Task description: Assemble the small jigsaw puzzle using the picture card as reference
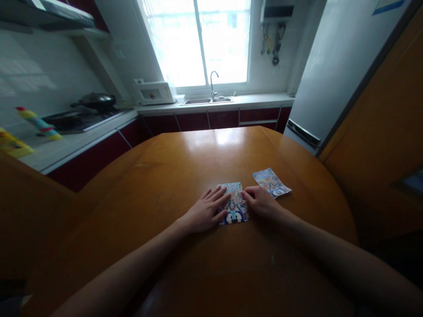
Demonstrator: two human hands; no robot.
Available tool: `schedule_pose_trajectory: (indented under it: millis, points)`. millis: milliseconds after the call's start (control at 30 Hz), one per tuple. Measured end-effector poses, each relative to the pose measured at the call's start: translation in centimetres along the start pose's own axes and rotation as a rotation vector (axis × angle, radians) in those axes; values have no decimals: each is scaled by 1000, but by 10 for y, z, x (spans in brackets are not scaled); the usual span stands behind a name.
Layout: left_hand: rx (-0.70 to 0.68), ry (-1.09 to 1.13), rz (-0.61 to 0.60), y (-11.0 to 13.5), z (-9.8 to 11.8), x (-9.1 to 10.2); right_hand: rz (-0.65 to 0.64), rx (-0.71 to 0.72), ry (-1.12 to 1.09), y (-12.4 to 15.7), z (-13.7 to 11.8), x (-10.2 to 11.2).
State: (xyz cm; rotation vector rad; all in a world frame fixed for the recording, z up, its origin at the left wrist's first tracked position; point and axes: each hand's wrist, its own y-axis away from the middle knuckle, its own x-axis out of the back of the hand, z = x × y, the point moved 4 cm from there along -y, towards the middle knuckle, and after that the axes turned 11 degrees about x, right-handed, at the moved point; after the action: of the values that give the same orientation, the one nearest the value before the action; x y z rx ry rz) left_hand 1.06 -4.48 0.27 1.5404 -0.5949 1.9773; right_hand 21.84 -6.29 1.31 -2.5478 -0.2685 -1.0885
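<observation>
A small colourful printed card lies on the wooden table, with a blue cartoon animal face at its near edge. My left hand rests flat over the card's left side, its fingers spread and covering that edge. At the right edge of the card, my right hand is closed with curled fingers, the fingertips touching the border. Whatever those fingers pinch is too small to make out. A second printed sheet, similar in picture, lies tilted just beyond my right hand, with slightly curled corners.
The round wooden table has a shiny surface. Behind it runs a counter with a sink, a microwave and a stove with a wok. Bottles stand at the left. A fridge is at the right.
</observation>
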Motion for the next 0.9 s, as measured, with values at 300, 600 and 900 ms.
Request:
schedule_pose_trajectory:
  millis: [300, 600, 900]
  points:
    - [-85, -76, -116, 2, -12, 11, 152, -73, 152, -9, 19, 20]
    - [-67, -156, -170, -1, -21, 12, 142, -196, 332, -15, 42, 26]
    - [-87, -212, -88, -28, -23, -1, 81, -405, 361, -15, 69, 14]
